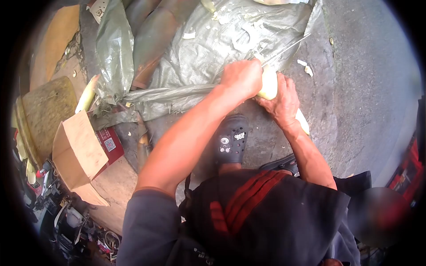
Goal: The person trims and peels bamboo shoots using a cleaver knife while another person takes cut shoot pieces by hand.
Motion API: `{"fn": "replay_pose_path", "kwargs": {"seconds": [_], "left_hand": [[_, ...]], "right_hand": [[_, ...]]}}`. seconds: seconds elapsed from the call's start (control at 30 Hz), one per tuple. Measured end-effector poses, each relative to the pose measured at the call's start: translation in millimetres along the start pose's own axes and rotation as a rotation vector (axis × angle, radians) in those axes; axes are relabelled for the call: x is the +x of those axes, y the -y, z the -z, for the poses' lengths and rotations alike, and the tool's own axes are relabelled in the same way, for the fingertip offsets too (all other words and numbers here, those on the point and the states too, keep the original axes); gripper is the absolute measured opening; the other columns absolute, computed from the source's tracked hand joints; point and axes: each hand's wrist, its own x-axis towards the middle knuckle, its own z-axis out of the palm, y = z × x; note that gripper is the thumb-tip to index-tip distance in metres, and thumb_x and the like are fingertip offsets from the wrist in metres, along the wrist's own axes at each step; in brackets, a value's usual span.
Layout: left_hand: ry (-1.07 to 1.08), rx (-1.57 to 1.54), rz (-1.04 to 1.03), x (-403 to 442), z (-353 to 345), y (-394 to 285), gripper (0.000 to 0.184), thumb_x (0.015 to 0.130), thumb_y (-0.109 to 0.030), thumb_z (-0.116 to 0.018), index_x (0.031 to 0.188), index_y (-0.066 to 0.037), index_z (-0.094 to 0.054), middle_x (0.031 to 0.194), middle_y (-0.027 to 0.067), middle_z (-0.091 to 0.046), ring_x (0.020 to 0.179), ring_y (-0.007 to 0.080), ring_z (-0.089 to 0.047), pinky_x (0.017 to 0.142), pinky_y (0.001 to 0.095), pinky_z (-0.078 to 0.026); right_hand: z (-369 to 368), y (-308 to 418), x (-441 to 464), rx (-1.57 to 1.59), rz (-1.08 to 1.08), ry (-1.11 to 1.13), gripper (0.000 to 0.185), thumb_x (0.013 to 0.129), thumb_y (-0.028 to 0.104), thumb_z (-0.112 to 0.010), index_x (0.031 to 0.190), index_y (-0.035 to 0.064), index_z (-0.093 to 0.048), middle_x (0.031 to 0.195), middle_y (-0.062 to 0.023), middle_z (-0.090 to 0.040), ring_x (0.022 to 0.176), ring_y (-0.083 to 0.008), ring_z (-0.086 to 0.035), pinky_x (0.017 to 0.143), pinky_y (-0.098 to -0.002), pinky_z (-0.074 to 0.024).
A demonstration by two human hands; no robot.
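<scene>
My left hand (242, 79) is closed in a fist round what appears to be the handle of a knife; the handle itself is hidden. The thin knife blade (288, 48) points up and to the right, over the edge of a grey-green plastic sheet. My right hand (284, 99) grips a pale, peeled bamboo shoot (268, 84), close beside my left fist. Another pale piece (303, 122) shows beyond my right wrist; whether it belongs to the same shoot I cannot tell.
Peelings (243, 39) lie scattered on the plastic sheet (195, 57). Large brown unpeeled shoots (153, 40) rest at its left. An open cardboard box (84, 146) stands at left, near another pale shoot (87, 94). My dark clog (231, 138) is below my hands on the concrete.
</scene>
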Motion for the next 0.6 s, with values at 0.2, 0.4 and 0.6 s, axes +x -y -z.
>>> {"fn": "replay_pose_path", "kwargs": {"seconds": [0.2, 0.4, 0.6], "left_hand": [[0.046, 0.006, 0.093, 16, 1, 4, 0.027, 0.092, -0.016, -0.054, 0.109, -0.003, -0.070, 0.104, 0.0240, -0.072, 0.099, 0.0400, -0.070, 0.084, 0.0500, -0.054], [0.026, -0.246, 0.117, 32, -5, 36, 0.031, 0.090, -0.017, -0.054, 0.114, -0.005, -0.072, 0.112, 0.0225, -0.071, 0.108, 0.0391, -0.068, 0.092, 0.0461, -0.052], [-0.032, -0.153, 0.161, 5, 20, 57, 0.035, 0.088, -0.013, -0.052, 0.117, -0.006, -0.069, 0.105, 0.0225, -0.072, 0.102, 0.0414, -0.068, 0.089, 0.0491, -0.052]], "right_hand": [[2, 1, -3, -0.018, -0.047, 0.075, 0.094, 0.057, 0.035, -0.093, 0.134, 0.0017, -0.051, 0.117, -0.0192, -0.060, 0.102, -0.0396, -0.059, 0.086, -0.0488, -0.0505], [36, -14, 12, 0.182, -0.189, 0.379, 0.095, 0.065, 0.028, -0.090, 0.144, 0.0057, -0.042, 0.128, -0.0221, -0.056, 0.119, -0.0433, -0.056, 0.103, -0.0500, -0.0457], [80, -1, 45, -0.021, -0.224, 0.646, 0.092, 0.068, 0.030, -0.086, 0.146, 0.0108, -0.042, 0.128, -0.0197, -0.058, 0.119, -0.0363, -0.060, 0.107, -0.0466, -0.0483]]}}
